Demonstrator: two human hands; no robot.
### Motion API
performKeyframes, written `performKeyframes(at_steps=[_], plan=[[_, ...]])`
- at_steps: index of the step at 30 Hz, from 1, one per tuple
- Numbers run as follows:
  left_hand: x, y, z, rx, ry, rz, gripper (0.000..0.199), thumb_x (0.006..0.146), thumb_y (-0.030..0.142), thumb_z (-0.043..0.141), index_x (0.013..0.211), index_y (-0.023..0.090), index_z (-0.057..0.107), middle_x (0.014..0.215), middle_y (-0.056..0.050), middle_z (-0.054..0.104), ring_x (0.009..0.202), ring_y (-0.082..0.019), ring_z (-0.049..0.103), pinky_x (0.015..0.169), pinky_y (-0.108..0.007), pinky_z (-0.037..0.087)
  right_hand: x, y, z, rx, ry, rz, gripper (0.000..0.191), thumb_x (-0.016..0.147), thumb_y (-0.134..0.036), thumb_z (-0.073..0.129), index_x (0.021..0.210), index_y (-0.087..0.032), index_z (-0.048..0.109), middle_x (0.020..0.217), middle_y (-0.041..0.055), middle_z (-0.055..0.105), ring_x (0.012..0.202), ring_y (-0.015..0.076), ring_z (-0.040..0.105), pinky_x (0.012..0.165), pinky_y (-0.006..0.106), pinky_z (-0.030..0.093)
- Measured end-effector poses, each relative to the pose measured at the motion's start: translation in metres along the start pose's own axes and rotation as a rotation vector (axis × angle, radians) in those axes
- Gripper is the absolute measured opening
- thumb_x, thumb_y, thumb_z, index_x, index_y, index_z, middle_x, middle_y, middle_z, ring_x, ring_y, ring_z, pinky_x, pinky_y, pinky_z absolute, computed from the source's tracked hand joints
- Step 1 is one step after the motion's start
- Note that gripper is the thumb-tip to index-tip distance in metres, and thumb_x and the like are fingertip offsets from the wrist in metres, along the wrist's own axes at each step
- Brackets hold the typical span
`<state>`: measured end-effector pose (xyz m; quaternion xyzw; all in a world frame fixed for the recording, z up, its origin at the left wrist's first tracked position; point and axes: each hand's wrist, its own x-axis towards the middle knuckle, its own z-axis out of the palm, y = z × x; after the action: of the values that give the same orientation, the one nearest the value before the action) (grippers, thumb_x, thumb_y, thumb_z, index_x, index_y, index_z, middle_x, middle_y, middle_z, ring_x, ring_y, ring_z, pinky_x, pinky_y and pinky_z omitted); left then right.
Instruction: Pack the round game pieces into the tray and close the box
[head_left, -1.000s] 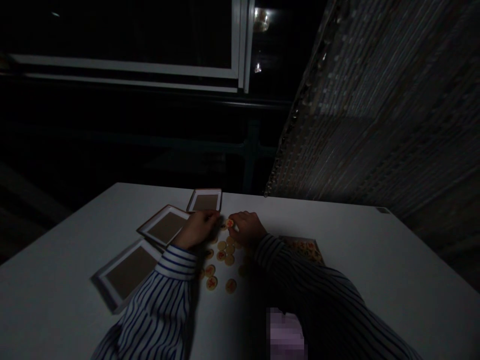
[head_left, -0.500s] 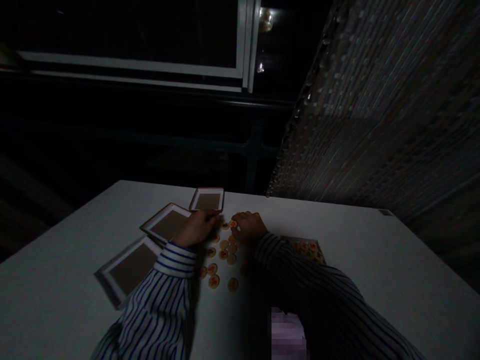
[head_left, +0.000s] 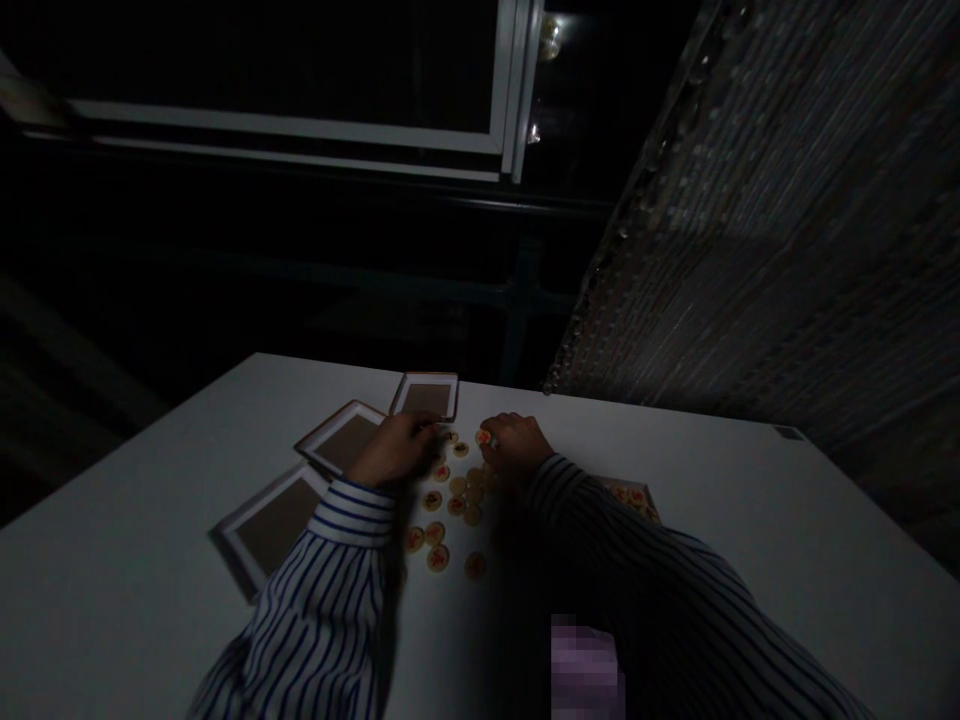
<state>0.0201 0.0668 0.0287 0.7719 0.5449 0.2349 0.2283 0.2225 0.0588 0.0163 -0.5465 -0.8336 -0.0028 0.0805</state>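
Several round wooden pieces with red or black characters lie on the white table (head_left: 150, 520) between my hands. My right hand (head_left: 516, 445) grips a round piece with a red character (head_left: 484, 437) between thumb and fingers. My left hand (head_left: 397, 447) is at the far left side of the pieces, its fingers curled together; whether they hold anything is too dark to tell. A black-marked piece (head_left: 460, 450) lies between the two hands. Nearer to me are a single red-marked piece (head_left: 475, 566) and a small group (head_left: 435, 533).
Three shallow box parts stand at the left: one near the back edge (head_left: 456, 398), one in the middle (head_left: 311, 437), one nearer (head_left: 232, 560). A box of pieces (head_left: 634, 495) is partly behind my right sleeve. A bead curtain (head_left: 750, 250) hangs at the right.
My right hand has moved a little away from my left hand with the red-marked piece. More pieces show between them. The whole view has shifted slightly.
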Motion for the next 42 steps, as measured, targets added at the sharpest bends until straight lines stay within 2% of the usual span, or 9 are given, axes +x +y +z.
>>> performKeyframes(at_steps=[7, 15, 24, 27, 29, 31, 34, 37, 42], plan=[[-0.007, 0.008, -0.013, 0.064, 0.033, -0.051, 0.036, 0.080, 0.033, 0.041, 0.104, 0.015, 0.061, 0.104, -0.007, 0.065, 0.095, -0.020, 0.059, 0.083, -0.026, 0.044, 0.004, 0.002, 0.005, -0.009, -0.036, 0.023, 0.029, 0.080, -0.032, 0.040, 0.102, -0.020, 0.055, 0.102, 0.0074, 0.059, 0.095, 0.0219, 0.050, 0.078, 0.035, 0.033], [-0.004, 0.002, -0.009, 0.075, 0.030, -0.048, 0.035, 0.080, 0.032, 0.041, 0.105, 0.016, 0.060, 0.105, -0.008, 0.064, 0.096, -0.020, 0.059, 0.082, -0.027, 0.044, 0.010, -0.001, 0.014, -0.033, -0.098, 0.042, 0.030, 0.077, -0.035, 0.041, 0.094, -0.019, 0.060, 0.097, 0.0103, 0.060, 0.092, 0.0242, 0.052, 0.074, 0.038, 0.036], [-0.005, 0.005, -0.007, 0.119, 0.015, 0.000, 0.035, 0.080, 0.031, 0.039, 0.103, 0.018, 0.061, 0.102, -0.006, 0.066, 0.094, -0.020, 0.060, 0.079, -0.026, 0.045, 0.012, -0.007, 0.017, -0.033, -0.145, 0.082, 0.032, 0.076, -0.037, 0.043, 0.097, -0.021, 0.061, 0.101, 0.0103, 0.059, 0.095, 0.0243, 0.051, 0.075, 0.038, 0.037], [-0.005, 0.006, -0.007, 0.121, 0.018, 0.001, 0.035, 0.080, 0.030, 0.038, 0.103, 0.018, 0.061, 0.103, -0.006, 0.065, 0.095, -0.019, 0.059, 0.080, -0.025, 0.045, 0.011, -0.005, 0.006, -0.026, -0.151, 0.092, 0.036, 0.076, -0.042, 0.044, 0.101, -0.021, 0.059, 0.102, 0.0110, 0.058, 0.096, 0.0249, 0.051, 0.077, 0.039, 0.036], [-0.004, 0.007, -0.007, 0.124, 0.017, -0.008, 0.035, 0.080, 0.029, 0.038, 0.103, 0.017, 0.061, 0.103, -0.007, 0.065, 0.094, -0.019, 0.059, 0.081, -0.026, 0.044, 0.009, 0.001, -0.008, -0.014, -0.140, 0.090, 0.039, 0.076, -0.046, 0.045, 0.104, -0.022, 0.058, 0.105, 0.0103, 0.057, 0.099, 0.0248, 0.049, 0.079, 0.039, 0.035], [-0.004, 0.009, -0.008, 0.123, 0.018, -0.017, 0.035, 0.080, 0.030, 0.038, 0.103, 0.016, 0.061, 0.104, -0.007, 0.065, 0.094, -0.019, 0.059, 0.081, -0.026, 0.044, 0.006, 0.009, -0.028, 0.056, -0.081, 0.099, 0.039, 0.077, -0.044, 0.045, 0.106, -0.022, 0.057, 0.104, 0.0081, 0.058, 0.098, 0.0222, 0.050, 0.079, 0.035, 0.036], [-0.005, 0.012, -0.009, 0.116, 0.036, -0.008, 0.035, 0.079, 0.031, 0.038, 0.103, 0.017, 0.061, 0.103, -0.007, 0.065, 0.095, -0.020, 0.059, 0.082, -0.027, 0.044, 0.001, 0.025, -0.059, 0.172, 0.008, 0.082, 0.037, 0.078, -0.040, 0.048, 0.105, -0.018, 0.059, 0.095, 0.0055, 0.062, 0.086, 0.0166, 0.055, 0.074, 0.026, 0.039], [-0.006, 0.014, -0.011, 0.101, 0.057, -0.001, 0.037, 0.079, 0.032, 0.038, 0.105, 0.016, 0.059, 0.105, -0.008, 0.064, 0.095, -0.020, 0.059, 0.082, -0.028, 0.044, -0.007, 0.039, -0.081, 0.239, 0.101, 0.046, 0.033, 0.079, -0.036, 0.047, 0.102, -0.016, 0.060, 0.093, 0.0039, 0.063, 0.079, 0.0141, 0.057, 0.071, 0.023, 0.041], [-0.008, 0.011, -0.015, 0.077, 0.093, -0.021, 0.039, 0.079, 0.035, 0.040, 0.106, 0.015, 0.059, 0.107, -0.008, 0.063, 0.094, -0.020, 0.059, 0.083, -0.029, 0.044, -0.017, 0.056, -0.091, 0.272, 0.144, 0.069, 0.031, 0.080, -0.033, 0.046, 0.101, -0.016, 0.061, 0.095, 0.0040, 0.064, 0.082, 0.0148, 0.058, 0.074, 0.024, 0.042]])
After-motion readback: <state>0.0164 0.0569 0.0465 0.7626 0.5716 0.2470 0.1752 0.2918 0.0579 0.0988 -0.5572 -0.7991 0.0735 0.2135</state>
